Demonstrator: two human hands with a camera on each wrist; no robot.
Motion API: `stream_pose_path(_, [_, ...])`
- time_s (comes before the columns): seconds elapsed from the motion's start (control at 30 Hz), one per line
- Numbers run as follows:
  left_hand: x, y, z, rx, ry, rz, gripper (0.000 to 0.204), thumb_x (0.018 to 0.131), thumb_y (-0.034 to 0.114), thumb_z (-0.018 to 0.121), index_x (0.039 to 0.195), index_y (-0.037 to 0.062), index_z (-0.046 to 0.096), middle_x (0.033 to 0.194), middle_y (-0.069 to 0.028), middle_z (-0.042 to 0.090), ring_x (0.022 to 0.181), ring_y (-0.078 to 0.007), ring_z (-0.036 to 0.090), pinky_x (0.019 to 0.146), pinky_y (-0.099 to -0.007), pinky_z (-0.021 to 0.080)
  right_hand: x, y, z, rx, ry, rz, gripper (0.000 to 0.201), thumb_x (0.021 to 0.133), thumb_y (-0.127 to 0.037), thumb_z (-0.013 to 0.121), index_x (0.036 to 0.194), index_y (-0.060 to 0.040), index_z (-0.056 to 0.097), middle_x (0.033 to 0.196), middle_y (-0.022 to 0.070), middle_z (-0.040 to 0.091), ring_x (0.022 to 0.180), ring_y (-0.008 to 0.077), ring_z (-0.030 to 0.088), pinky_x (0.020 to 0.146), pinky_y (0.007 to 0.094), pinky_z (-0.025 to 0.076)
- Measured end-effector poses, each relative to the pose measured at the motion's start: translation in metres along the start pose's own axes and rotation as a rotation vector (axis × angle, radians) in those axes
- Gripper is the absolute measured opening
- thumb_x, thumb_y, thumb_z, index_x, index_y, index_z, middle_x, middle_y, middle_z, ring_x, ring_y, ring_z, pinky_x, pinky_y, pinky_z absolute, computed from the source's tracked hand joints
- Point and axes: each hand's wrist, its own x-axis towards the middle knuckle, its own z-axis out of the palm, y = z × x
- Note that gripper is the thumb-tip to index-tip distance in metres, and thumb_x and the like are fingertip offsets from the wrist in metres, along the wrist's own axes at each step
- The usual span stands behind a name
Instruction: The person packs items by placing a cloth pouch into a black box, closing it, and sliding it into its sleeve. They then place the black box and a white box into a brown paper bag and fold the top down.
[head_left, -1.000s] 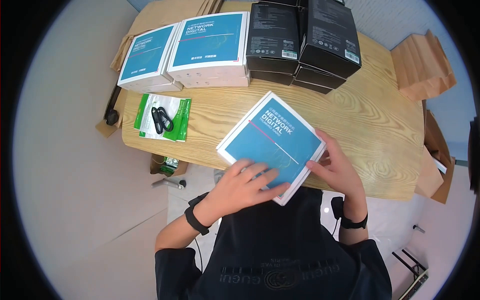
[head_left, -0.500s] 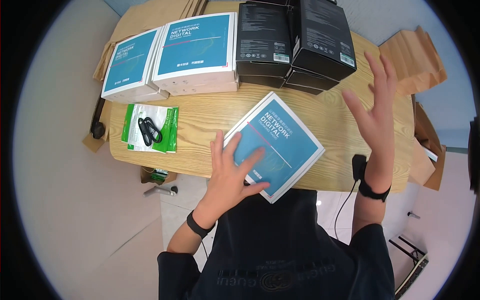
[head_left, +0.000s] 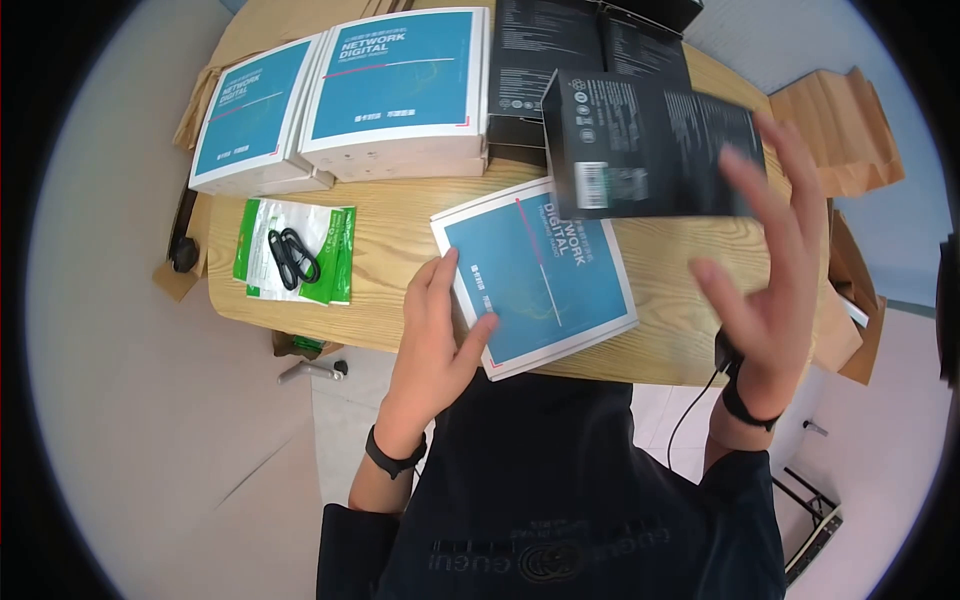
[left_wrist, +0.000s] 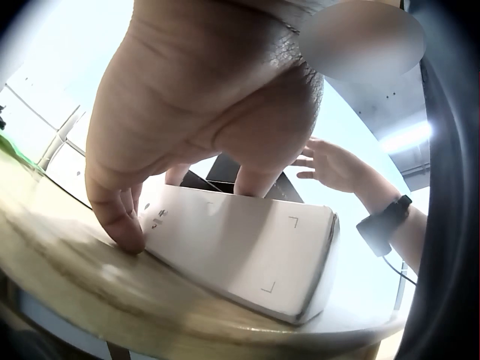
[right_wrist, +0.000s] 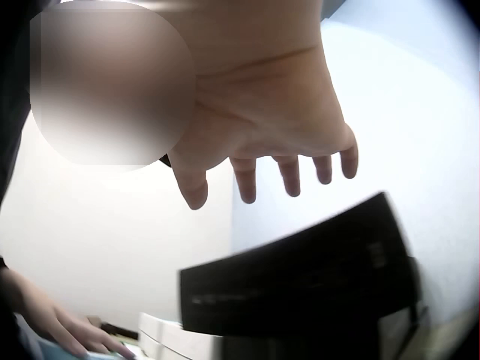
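Observation:
A blue-and-white box lies at an angle near the table's front edge. My left hand rests at its left edge, thumb on the top face and fingers fairly straight along the side. The left wrist view shows this hand over the white box's side. A black box is tilted above the blue box's far corner, covering part of its print. My right hand is spread beside the black box's right end; in the right wrist view its fingers stand apart above the black box.
Blue-and-white boxes are stacked at the back left, black boxes at the back centre. Green-and-white packets with a coiled black cable lie at the left. A brown paper bag stands at the right.
A black box from the back stack now hangs tilted nearer the front. The blue-and-white box has turned under my left hand. My right hand has moved slightly right and downward.

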Motion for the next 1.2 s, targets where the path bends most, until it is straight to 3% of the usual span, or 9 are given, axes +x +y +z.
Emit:
stream_pose_path(0.17, [0.01, 0.002, -0.001, -0.007, -0.021, 0.007, 0.074, 0.098, 0.018, 0.068, 0.157, -0.0029, 0.029, 0.151, -0.0285, 0.038, 0.139, -0.0442, 0.04, 0.117, -0.0479, 0.035, -0.008, 0.044, 0.026, 0.07, -0.202, 0.216, 0.079, 0.078, -0.039, 0.087, 0.147, -0.0147, 0.056, 0.155, 0.0231, 0.045, 0.139, 0.0439, 0.047, 0.113, 0.0512, 0.041])
stream_pose_path(0.23, [0.008, 0.001, -0.002, -0.037, -0.039, -0.03, 0.075, 0.098, 0.018, 0.068, 0.158, -0.0027, 0.029, 0.152, -0.0284, 0.038, 0.14, -0.0441, 0.039, 0.118, -0.0482, 0.034, -0.008, 0.032, 0.03, 0.399, -0.245, 0.384, 0.08, 0.077, -0.036, 0.088, 0.147, -0.0142, 0.055, 0.155, 0.0215, 0.046, 0.138, 0.0394, 0.05, 0.108, 0.0473, 0.046])
stream_pose_path(0.47, [0.007, 0.001, -0.001, -0.065, -0.043, -0.059, 0.075, 0.098, 0.021, 0.069, 0.158, -0.0012, 0.029, 0.154, -0.0273, 0.037, 0.143, -0.0437, 0.037, 0.119, -0.0486, 0.031, -0.029, 0.02, 0.022, 0.413, -0.233, 0.489, 0.052, 0.082, -0.022, 0.084, 0.129, -0.0071, 0.07, 0.134, 0.0162, 0.062, 0.12, 0.0317, 0.062, 0.098, 0.0368, 0.05])
stream_pose_path(0.63, [0.006, -0.004, -0.001, -0.076, -0.051, -0.079, 0.075, 0.099, 0.025, 0.068, 0.16, 0.0011, 0.03, 0.159, -0.0258, 0.038, 0.142, -0.0409, 0.039, 0.12, -0.0479, 0.031, -0.054, 0.028, 0.017, 0.506, -0.207, 0.289, 0.053, 0.077, -0.025, 0.089, 0.122, -0.0037, 0.073, 0.131, 0.0165, 0.063, 0.118, 0.0309, 0.064, 0.097, 0.0361, 0.05])
stream_pose_path(0.73, [0.008, -0.01, -0.004, -0.047, -0.074, -0.016, 0.073, 0.101, 0.025, 0.065, 0.16, 0.0013, 0.031, 0.16, -0.0244, 0.039, 0.143, -0.0399, 0.039, 0.12, -0.046, 0.03, -0.048, 0.019, 0.017, 0.774, -0.375, 0.212, 0.049, 0.075, -0.026, 0.09, 0.116, -0.0036, 0.075, 0.127, 0.017, 0.067, 0.111, 0.0343, 0.067, 0.093, 0.0384, 0.053])
stream_pose_path(0.9, [0.007, -0.012, -0.014, -0.192, -0.145, -0.084, 0.069, 0.109, 0.04, 0.049, 0.161, -0.0006, 0.029, 0.161, -0.0232, 0.038, 0.149, -0.038, 0.035, 0.122, -0.0431, 0.026, -0.026, 0.005, 0.047, 0.594, -0.334, 0.143, 0.04, 0.076, -0.021, 0.088, 0.11, -0.0044, 0.075, 0.126, 0.0149, 0.067, 0.113, 0.0386, 0.064, 0.094, 0.0431, 0.054])
stream_pose_path(0.97, [0.003, -0.017, -0.014, -0.551, -0.114, -0.144, 0.077, 0.109, 0.051, 0.039, 0.161, -0.004, 0.027, 0.163, -0.0244, 0.035, 0.152, -0.0353, 0.033, 0.124, -0.0427, 0.024, -0.02, 0.002, 0.061, 0.467, -0.152, 0.058, 0.039, 0.076, -0.018, 0.088, 0.111, -0.0047, 0.074, 0.13, 0.0151, 0.065, 0.121, 0.0388, 0.06, 0.1, 0.0443, 0.05])
stream_pose_path(1.03, [0.001, -0.011, -0.019, -0.53, -0.145, -0.138, 0.083, 0.108, 0.057, 0.036, 0.161, -0.0062, 0.024, 0.165, -0.0256, 0.03, 0.154, -0.0348, 0.029, 0.125, -0.0426, 0.022, -0.031, 0.004, 0.051, 0.445, -0.174, 0.097, 0.043, 0.079, -0.015, 0.085, 0.118, -0.0044, 0.071, 0.134, 0.0154, 0.062, 0.127, 0.0375, 0.056, 0.104, 0.0433, 0.046])
stream_pose_path(1.2, [0.001, -0.006, -0.018, -0.479, -0.181, -0.084, 0.085, 0.108, 0.057, 0.039, 0.162, -0.0057, 0.02, 0.168, -0.0249, 0.022, 0.157, -0.0369, 0.023, 0.125, -0.0435, 0.021, -0.083, 0.007, 0.035, 0.635, -0.228, 0.617, 0.059, 0.086, -0.012, 0.078, 0.14, -0.0023, 0.056, 0.14, 0.015, 0.06, 0.128, 0.0279, 0.057, 0.106, 0.0397, 0.044])
